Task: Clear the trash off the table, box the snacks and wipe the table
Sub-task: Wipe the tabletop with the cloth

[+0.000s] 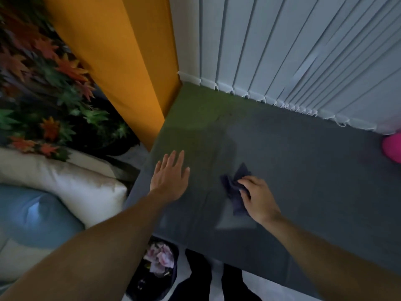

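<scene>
The dark grey table (303,170) fills the middle and right of the view. My right hand (258,197) presses a crumpled dark blue cloth (235,187) onto the tabletop near its left half. My left hand (171,174) lies flat on the table close to the left edge, fingers spread, holding nothing. A black trash bin (171,285) stands on the floor below the table's near edge, with crumpled pinkish paper (160,258) inside it.
A pink object (392,148) sits at the table's far right edge. White vertical blinds (282,51) hang behind the table, an orange curtain (121,61) to their left. Cushions (65,185) and artificial leaves (43,83) lie left of the table.
</scene>
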Demonstrator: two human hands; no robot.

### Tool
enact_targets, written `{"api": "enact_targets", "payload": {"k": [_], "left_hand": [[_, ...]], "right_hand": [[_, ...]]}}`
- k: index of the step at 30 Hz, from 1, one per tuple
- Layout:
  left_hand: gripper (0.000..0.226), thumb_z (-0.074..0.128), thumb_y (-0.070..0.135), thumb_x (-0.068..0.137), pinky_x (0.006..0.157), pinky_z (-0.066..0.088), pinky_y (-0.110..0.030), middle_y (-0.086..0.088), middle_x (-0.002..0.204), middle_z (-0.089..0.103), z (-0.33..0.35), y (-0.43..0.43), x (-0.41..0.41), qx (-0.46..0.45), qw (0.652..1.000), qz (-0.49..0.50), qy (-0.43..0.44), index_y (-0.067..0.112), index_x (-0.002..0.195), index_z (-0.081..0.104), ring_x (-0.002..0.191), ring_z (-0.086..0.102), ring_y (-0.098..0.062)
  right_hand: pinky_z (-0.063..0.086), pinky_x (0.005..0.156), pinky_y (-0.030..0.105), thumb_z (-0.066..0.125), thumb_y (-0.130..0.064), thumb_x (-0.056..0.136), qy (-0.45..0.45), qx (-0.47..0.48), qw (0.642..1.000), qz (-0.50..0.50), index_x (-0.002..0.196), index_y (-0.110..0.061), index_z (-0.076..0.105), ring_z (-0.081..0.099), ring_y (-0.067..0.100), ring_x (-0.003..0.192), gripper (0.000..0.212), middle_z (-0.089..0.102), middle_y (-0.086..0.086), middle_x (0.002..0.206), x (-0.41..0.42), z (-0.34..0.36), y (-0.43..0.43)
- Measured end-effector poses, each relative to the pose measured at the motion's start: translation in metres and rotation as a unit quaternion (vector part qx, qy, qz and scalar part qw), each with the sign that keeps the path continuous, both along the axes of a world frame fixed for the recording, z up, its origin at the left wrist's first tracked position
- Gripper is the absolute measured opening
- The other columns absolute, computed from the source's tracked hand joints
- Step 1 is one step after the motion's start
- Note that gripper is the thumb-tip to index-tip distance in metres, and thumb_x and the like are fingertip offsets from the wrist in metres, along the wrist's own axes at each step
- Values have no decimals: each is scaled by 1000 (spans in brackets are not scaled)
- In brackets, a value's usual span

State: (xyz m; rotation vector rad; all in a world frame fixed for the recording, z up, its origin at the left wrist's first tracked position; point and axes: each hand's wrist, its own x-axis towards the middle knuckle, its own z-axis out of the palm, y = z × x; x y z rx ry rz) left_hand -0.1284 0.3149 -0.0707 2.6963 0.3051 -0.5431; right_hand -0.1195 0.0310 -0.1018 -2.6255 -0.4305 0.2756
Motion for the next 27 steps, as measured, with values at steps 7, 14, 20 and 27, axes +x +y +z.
{"api": "enact_targets", "payload": {"k": [7,14,20,27], "left_hand": [[62,28,43,107,126,7,-46,-5,169,8,-41,31,9,53,996,41,-60,20,162,11,156,3,-28],[64,20,48,103,125,9,-49,-6,169,14,-71,33,13,101,984,78,-121,20,161,19,156,8,-28],[65,20,51,103,126,8,-48,-3,169,10,-74,34,15,114,983,76,-123,23,162,15,156,2,-26],[65,24,50,103,125,12,-49,-3,169,14,-75,34,17,118,982,84,-122,23,161,18,156,4,-26]], "right_hand": [[39,99,29,54,-34,96,-67,72,995,-12,131,-15,63,53,25,120,40,60,3,135,19,-7,69],[39,91,34,50,-36,100,-133,-24,987,86,139,-25,55,49,21,121,41,50,-7,144,18,-31,67],[44,84,40,55,-30,97,-174,-5,983,-59,130,-22,64,54,28,111,34,61,0,132,113,-37,72],[44,87,40,56,-23,97,-185,48,981,32,129,-18,64,54,28,111,33,62,-1,131,142,-41,96]]}}
